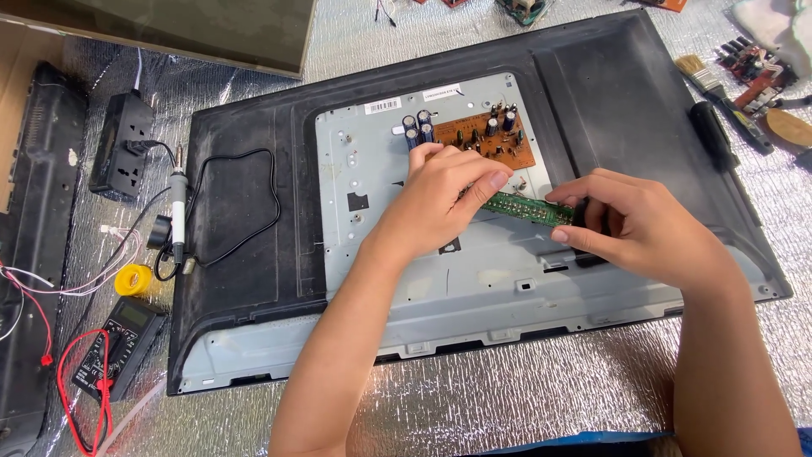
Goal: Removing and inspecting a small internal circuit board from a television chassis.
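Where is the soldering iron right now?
The soldering iron lies on the left of the head view, on the left edge of the black TV back, just right of the power strip and above the yellow solder spool.

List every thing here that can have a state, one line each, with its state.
Left hand: gripping the green circuit board.
Right hand: gripping the same board's other end.
Green circuit board: held edge-up above the metal chassis.
Brown circuit board: lying flat on the chassis.
Television back: face down, cover off, metal chassis exposed.
Soldering iron: lying on the television back, cord attached.
Multimeter: lying flat, red lead attached.
Paintbrush: lying unused.
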